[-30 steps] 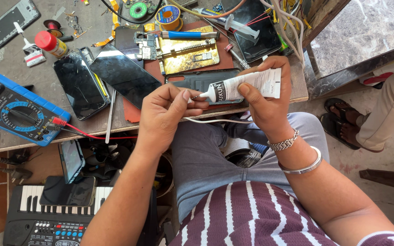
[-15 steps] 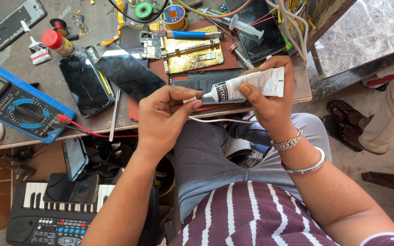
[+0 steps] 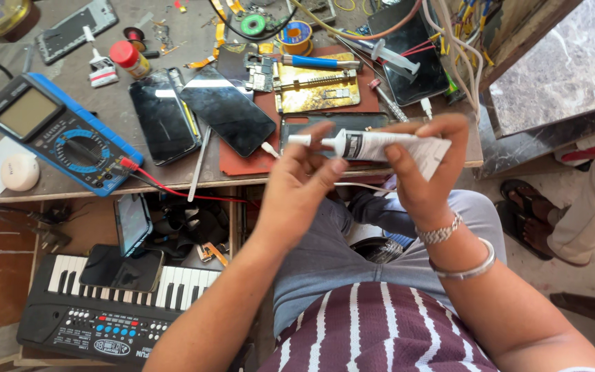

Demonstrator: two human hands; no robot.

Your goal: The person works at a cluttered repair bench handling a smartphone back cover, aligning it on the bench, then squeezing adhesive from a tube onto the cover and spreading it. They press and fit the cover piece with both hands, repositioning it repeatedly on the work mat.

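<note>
My right hand (image 3: 425, 172) grips a white glue tube (image 3: 387, 146) by its flattened end, held level over my lap at the workbench edge. At the tube's nozzle end, the fingertips of my left hand (image 3: 304, 182) pinch the small white cap (image 3: 302, 140). Just beyond the tube lies a dark phone frame (image 3: 325, 124) on a red mat (image 3: 242, 162). Two dark phones (image 3: 235, 110) (image 3: 163, 117) lie to the left of it on the bench.
A blue multimeter (image 3: 56, 134) with a red lead sits at the left. A gold board holder (image 3: 315, 89), syringe (image 3: 394, 58), solder reels and wires crowd the back. Below the bench are a toy keyboard (image 3: 111, 310) with phones on it. Another person's leg and sandalled foot (image 3: 538, 224) are at right.
Both hands have risen a little with the tube. My left fingers have shifted from the tube's neck out to the tip of the nozzle.
</note>
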